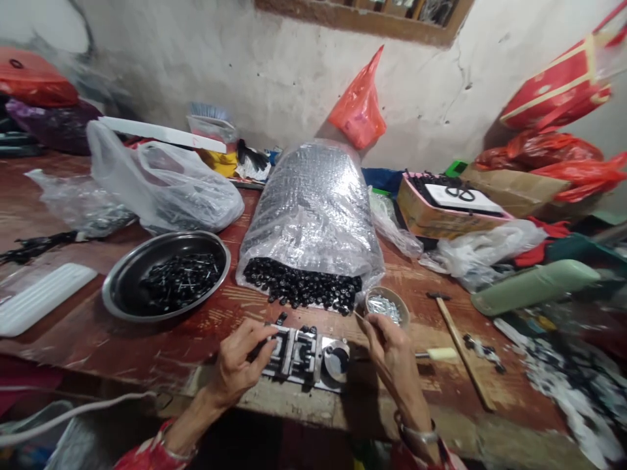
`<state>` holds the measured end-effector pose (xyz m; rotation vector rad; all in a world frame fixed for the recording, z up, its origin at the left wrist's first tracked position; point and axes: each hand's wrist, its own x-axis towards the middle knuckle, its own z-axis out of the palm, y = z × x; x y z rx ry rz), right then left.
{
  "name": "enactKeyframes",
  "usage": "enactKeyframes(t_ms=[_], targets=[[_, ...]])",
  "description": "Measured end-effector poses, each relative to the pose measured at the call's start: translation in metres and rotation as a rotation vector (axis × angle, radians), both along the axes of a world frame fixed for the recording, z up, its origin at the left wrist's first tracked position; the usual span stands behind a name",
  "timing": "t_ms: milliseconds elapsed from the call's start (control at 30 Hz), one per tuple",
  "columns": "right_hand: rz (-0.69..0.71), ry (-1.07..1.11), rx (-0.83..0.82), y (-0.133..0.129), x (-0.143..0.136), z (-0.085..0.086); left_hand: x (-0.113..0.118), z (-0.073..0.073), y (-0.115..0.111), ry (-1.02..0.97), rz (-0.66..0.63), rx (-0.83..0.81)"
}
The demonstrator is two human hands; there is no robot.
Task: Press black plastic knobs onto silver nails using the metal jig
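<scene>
My left hand (240,356) is at the left end of a small metal jig (318,359). Its thumb and index finger curl together over the jig; what lies between them is too small to make out. Several small black plastic parts (304,349) sit in the jig's slots. Pinched closed, my right hand (394,349) is just in front of a small round bowl (404,307) of silvery nails (383,307). Its fingertips hold something thin that I cannot identify. Behind the jig, loose black parts (304,284) spill from a large clear plastic bag (313,202).
A steel basin (110,297) of black parts with pins stands left. To the right lie a hammer (463,349), a cream-handled tool (441,354) and a green bottle (536,287). Plastic bags (171,183) and a box (431,215) line the back. The table's front edge is close.
</scene>
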<state>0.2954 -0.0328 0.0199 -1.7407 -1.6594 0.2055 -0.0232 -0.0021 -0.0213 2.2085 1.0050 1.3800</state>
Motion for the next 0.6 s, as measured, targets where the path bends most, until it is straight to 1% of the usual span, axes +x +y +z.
enactKeyframes(t_ms=[133, 233, 367, 467, 600], targets=[[0.269, 0.013, 0.021, -0.017, -0.050, 0.003, 0.019, 0.018, -0.008, 0.029, -0.073, 0.021], [0.373, -0.048, 0.003, -0.024, -0.080, -0.001, 0.029, 0.023, -0.010, 0.056, -0.118, 0.012], [0.417, -0.103, 0.002, -0.026, -0.098, -0.013, 0.027, 0.018, -0.013, 0.086, -0.131, -0.014], [0.425, -0.102, 0.011, -0.026, -0.102, -0.020, 0.022, 0.014, -0.016, 0.122, -0.107, -0.009], [0.432, -0.097, 0.020, -0.024, -0.105, -0.023, 0.019, 0.012, -0.019, 0.171, -0.058, 0.016]])
